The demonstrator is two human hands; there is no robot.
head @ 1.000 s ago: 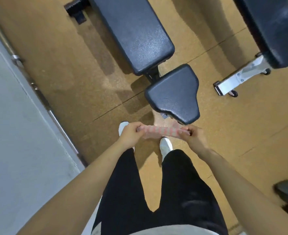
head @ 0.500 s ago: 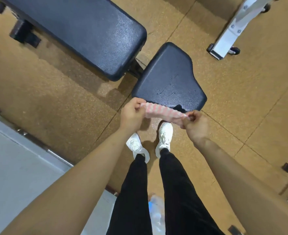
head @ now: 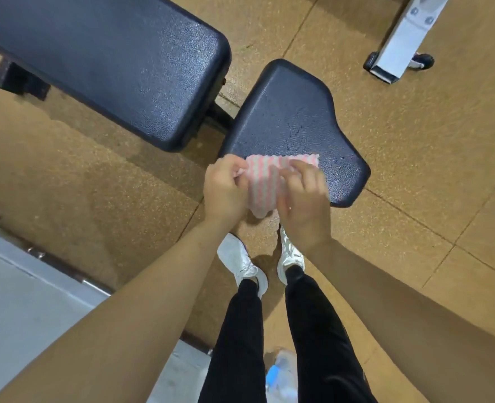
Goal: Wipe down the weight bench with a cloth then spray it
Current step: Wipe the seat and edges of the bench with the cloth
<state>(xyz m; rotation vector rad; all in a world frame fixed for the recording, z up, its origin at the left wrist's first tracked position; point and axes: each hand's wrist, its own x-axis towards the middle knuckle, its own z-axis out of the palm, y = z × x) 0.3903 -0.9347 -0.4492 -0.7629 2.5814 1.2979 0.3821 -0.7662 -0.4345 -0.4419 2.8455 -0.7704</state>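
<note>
A pink-and-white striped cloth [head: 265,181] is held between both hands, just above the near edge of the black bench seat pad [head: 292,123]. My left hand [head: 224,190] grips its left side and my right hand [head: 304,196] grips its right side, the cloth bunched and hanging down between them. The long black back pad [head: 118,62] of the weight bench stretches away to the upper left, joined to the seat by a dark frame piece. A clear spray bottle with a blue part [head: 281,376] shows low between my legs.
The floor is tan speckled rubber tiles [head: 415,184]. A second bench's white leg with a small wheel [head: 397,50] stands at the upper right. A grey raised surface with a metal edge strip [head: 22,301] runs along the lower left. My white shoes [head: 240,263] stand before the seat.
The cloth was stretched out long between my hands; now my hands have come together and the cloth is folded and bunched. The view has moved closer to the seat pad.
</note>
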